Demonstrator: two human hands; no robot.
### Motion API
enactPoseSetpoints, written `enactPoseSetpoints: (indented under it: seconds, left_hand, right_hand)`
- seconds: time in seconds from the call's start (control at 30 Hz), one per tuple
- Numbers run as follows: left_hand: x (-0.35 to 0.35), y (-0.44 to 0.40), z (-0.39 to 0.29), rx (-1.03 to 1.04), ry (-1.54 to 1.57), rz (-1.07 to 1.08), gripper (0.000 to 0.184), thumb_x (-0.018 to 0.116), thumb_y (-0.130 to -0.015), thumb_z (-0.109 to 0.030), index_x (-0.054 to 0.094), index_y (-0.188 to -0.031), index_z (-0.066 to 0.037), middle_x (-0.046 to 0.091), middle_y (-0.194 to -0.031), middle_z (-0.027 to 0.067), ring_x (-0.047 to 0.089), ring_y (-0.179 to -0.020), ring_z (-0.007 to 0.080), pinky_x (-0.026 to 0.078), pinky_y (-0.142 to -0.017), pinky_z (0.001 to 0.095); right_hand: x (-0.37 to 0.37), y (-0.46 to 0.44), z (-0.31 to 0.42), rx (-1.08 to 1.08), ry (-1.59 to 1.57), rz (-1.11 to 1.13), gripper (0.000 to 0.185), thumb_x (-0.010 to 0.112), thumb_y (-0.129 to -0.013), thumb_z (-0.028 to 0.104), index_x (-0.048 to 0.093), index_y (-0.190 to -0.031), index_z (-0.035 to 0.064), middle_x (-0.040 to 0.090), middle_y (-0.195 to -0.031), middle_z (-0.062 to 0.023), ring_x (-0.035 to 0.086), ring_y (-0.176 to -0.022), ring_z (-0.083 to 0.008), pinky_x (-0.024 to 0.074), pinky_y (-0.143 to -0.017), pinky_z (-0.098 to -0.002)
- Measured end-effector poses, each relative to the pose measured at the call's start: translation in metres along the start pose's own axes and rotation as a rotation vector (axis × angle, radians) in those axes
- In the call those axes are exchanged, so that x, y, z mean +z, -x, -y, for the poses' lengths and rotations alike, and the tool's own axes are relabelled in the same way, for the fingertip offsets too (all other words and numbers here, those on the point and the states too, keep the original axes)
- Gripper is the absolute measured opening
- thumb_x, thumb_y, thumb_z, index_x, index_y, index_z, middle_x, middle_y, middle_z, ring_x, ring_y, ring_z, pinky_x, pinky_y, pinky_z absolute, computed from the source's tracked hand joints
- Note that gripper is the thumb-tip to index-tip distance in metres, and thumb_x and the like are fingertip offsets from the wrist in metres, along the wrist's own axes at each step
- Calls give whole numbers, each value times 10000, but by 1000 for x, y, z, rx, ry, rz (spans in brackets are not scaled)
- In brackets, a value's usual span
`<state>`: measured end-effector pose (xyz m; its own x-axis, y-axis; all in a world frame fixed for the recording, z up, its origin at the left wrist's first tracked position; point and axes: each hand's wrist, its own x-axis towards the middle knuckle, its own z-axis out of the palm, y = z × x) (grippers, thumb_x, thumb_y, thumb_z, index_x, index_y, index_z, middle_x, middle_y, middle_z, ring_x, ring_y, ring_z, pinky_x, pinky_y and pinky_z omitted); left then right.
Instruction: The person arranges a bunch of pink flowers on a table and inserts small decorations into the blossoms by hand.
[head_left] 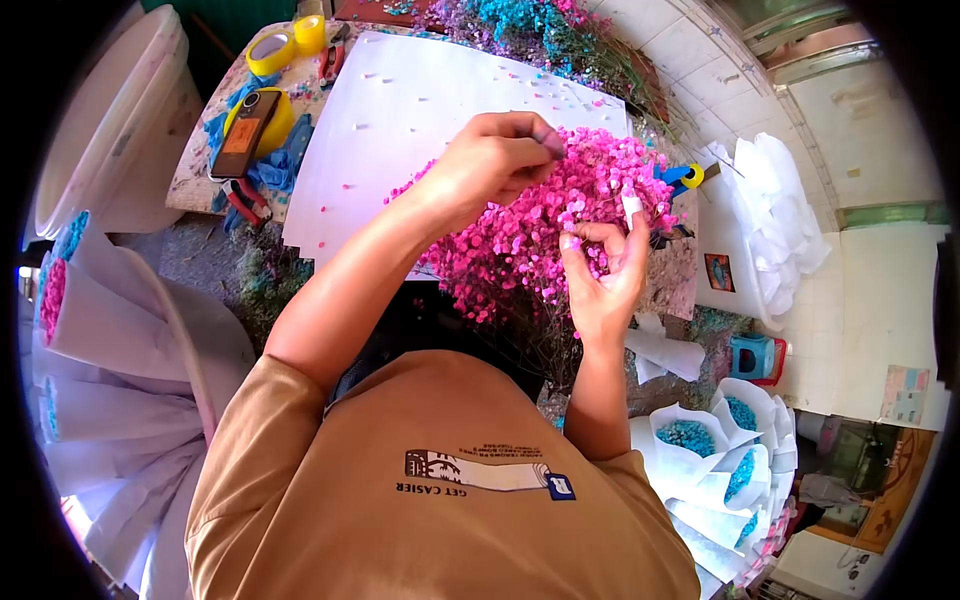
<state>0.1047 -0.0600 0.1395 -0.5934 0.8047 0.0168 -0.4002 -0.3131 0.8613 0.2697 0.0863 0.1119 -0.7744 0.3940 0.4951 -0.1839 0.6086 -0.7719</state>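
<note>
A large bunch of bright pink baby's breath (520, 235) lies in front of me, its thin stems hanging toward my lap. Over its upper left side is my left hand (505, 155), fingers curled and pinched together; what they hold, if anything, is hidden. My right hand (608, 275) is at the lower right of the blossoms. Its thumb and a bent finger close on small pink flowers, while the index finger, wrapped white at the tip, points up. Beneath the bunch lies a white paper sheet (400, 110) with a few loose petals.
Yellow tape rolls (270, 53), red-handled pliers (247, 202) and a phone (246, 135) lie at the left. Blue and purple dried flowers (530, 30) are at the back. Paper-wrapped blue bouquets (690, 435) stand lower right, a white tub (115, 120) far left.
</note>
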Motion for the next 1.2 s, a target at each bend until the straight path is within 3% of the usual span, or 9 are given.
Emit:
enactPoseSetpoints:
  seconds: [0.1,0.13,0.23,0.27,0.63,0.8,0.87,0.97,1.2]
  left_hand:
    - [8,-35,14,299,-636,-55,306,699,-917,-211,707,-1104,31,717,-890,93,597,-650,146,483,-596,297]
    - [12,-39,11,233,-731,-40,341,734,-892,-233,745,-1095,41,746,-912,114,669,-727,203,538,-721,329]
    - [15,-57,20,255,-848,-77,303,730,-887,-225,760,-1039,35,741,-840,105,659,-734,175,527,-711,309]
    - [14,-63,25,311,-824,-121,346,723,-823,-284,765,-970,27,742,-803,157,694,-751,243,547,-736,373]
    - [18,-53,20,146,-748,-170,385,758,-859,-326,758,-999,33,746,-856,199,712,-789,241,552,-765,377]
    - [13,-64,32,285,-739,-149,366,733,-907,-319,743,-990,38,733,-831,162,676,-703,231,548,-700,376]
    - [20,-51,18,241,-320,-194,251,654,-976,-254,687,-987,-5,597,-696,31,499,-585,92,402,-528,292]
    - [12,-31,-5,-10,169,36,206,613,-994,-247,645,-971,-44,503,-686,-18,407,-577,64,317,-510,277]
    - [30,-24,-2,177,-571,89,224,719,-920,-128,707,-1102,2,670,-834,18,574,-761,75,475,-683,253]
  right_hand:
    - [0,1,2,14,-31,5,800,741,-843,-86,297,-1507,-54,668,-949,-106,643,-940,-176,494,-922,-320]
    - [-1,1,4,19,-50,10,810,746,-840,-85,293,-1511,-54,660,-950,-106,637,-942,-178,498,-925,-325]
    - [-2,1,4,14,-38,14,812,747,-839,-86,297,-1513,-52,659,-947,-101,633,-928,-169,503,-919,-317]
    - [-3,1,5,27,-15,21,817,745,-833,-94,303,-1518,-51,656,-944,-91,629,-916,-156,505,-910,-306]
    - [-1,-2,4,-36,17,52,816,686,-842,-102,279,-1546,-28,688,-915,-103,642,-850,-167,524,-849,-305]
    - [-4,-1,2,-24,1,46,816,689,-842,-101,280,-1544,-32,684,-907,-108,647,-850,-169,530,-842,-310]
    - [-3,-1,3,-26,-7,44,813,691,-844,-99,282,-1543,-33,683,-906,-112,650,-849,-169,531,-839,-311]
    - [-2,-1,5,-40,-2,46,802,691,-849,-97,286,-1539,-36,684,-906,-121,654,-845,-171,533,-836,-312]
    - [0,-1,-1,-98,122,40,753,735,-843,-23,380,-1507,-11,692,-873,-86,641,-840,-206,492,-849,-347]
